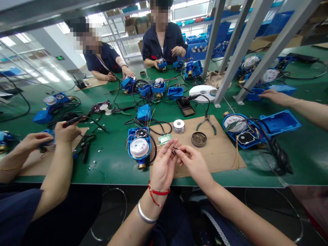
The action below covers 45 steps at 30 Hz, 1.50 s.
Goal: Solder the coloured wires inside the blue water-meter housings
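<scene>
The left hand (164, 167) and right hand (191, 159) meet above the brown, flat cardboard sheet (217, 153) at the desk's (107, 174) near edge, fingertips pinched on small dark pieces (174, 149). Behind them lie a green circuit board (164, 138), a ridged round tin (199, 139) and a shiny solder spool (178, 126); a brass-ended blue meter (138, 147) overlaps the sheet's left edge.

From the tin (199, 145) on the cardboard (222, 155): spool (178, 125) at ten o'clock, pliers (207, 118) at one, circuit board (164, 138) at nine, meter (139, 148) beyond it.
</scene>
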{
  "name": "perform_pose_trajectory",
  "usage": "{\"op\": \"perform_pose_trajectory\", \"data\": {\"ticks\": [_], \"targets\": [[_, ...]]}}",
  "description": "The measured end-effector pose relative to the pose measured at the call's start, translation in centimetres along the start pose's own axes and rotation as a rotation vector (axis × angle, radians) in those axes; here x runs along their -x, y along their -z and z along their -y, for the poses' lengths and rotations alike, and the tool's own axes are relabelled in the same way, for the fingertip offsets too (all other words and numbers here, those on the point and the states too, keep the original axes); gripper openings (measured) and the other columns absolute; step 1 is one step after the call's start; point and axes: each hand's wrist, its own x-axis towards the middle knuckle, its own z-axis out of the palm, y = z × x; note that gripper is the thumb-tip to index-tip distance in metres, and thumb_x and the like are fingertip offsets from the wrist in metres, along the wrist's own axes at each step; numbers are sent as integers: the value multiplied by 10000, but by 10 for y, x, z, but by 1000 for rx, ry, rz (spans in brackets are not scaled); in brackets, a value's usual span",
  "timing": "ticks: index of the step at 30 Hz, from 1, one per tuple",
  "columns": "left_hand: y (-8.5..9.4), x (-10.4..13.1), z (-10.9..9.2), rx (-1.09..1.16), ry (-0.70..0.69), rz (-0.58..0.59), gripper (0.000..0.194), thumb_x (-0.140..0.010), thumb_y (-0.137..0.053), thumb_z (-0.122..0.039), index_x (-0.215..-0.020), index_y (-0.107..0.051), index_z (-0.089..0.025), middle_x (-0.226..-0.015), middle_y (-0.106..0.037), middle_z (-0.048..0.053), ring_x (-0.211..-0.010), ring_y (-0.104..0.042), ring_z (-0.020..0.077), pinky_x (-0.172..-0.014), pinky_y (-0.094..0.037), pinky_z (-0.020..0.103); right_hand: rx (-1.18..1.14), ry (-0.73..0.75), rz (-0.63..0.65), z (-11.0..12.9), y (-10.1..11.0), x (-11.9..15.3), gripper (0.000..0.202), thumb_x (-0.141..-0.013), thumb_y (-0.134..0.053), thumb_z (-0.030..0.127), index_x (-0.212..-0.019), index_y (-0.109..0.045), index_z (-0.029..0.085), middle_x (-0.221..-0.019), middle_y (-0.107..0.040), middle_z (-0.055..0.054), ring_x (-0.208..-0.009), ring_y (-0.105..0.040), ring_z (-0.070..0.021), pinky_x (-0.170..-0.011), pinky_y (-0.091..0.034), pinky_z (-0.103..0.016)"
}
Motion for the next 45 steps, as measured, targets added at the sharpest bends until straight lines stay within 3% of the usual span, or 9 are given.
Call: {"op": "perform_pose_trajectory", "data": {"ticks": [7,14,20,23,27,32,38,45], "targets": [[-8,7,13,62,-37,-29,280,-836,-642,-179,-1113,-677,-202,-1297,-622,95,-1209,-562,219,-908,-456,272,119,-5,-61,-9,-7,0,224,-895,-572,366,-879,-632,151,-780,-653,-33,-647,-640,-148,-596,-526,-259],[-4,2,14,53,-30,-86,255,-808,-680,-177,-1062,-684,-175,-1086,-706,93,-786,-625,102,-615,-397,177,82,-48,33,-9,-6,-2,261,-910,-543,384,-830,-625,149,-709,-659,-27,-655,-657,-157,-627,-532,-260],[-3,1,14,49,-22,-109,310,-781,-715,-208,-1086,-678,-175,-1043,-712,94,-698,-597,87,-573,-372,179,61,-103,84,-6,-4,-4,271,-901,-541,373,-860,-648,127,-790,-697,-64,-692,-678,-165,-655,-547,-268],[-5,2,15,45,-24,-115,326,-801,-697,-211,-1122,-664,-174,-1102,-702,111,-783,-634,110,-580,-384,173,59,-115,81,-7,-4,-4,265,-891,-551,364,-887,-657,122,-789,-697,-62,-679,-677,-163,-656,-553,-273],[-7,4,17,16,-48,-115,321,-848,-645,-221,-1167,-641,-190,-1250,-648,114,-1047,-637,171,-600,-406,166,86,-106,84,-9,-3,-3,246,-886,-558,341,-874,-668,122,-778,-698,-60,-679,-673,-160,-656,-542,-263],[-6,5,22,-17,-92,-83,338,-895,-574,-216,-1231,-606,-216,-1351,-586,89,-1247,-540,193,-805,-465,205,130,-90,120,-10,-2,-2,211,-900,-540,304,-876,-664,134,-842,-713,-67,-718,-669,-158,-683,-523,-260],[-3,4,27,41,-83,-83,340,-906,-513,-182,-1235,-600,-179,-1345,-589,103,-1273,-524,226,-1073,-376,350,383,43,88,-15,-2,-3,148,-886,-540,221,-819,-656,158,-817,-690,-47,-734,-630,-153,-660,-455,-242],[1,1,34,193,28,-132,344,-899,-472,-209,-1202,-613,-127,-1343,-584,131,-1285,-515,232,-1123,-342,359,558,-42,79,-20,-3,-9,126,-830,-565,213,-757,-646,150,-739,-686,-59,-646,-609,-159,-596,-391,-249]]}}
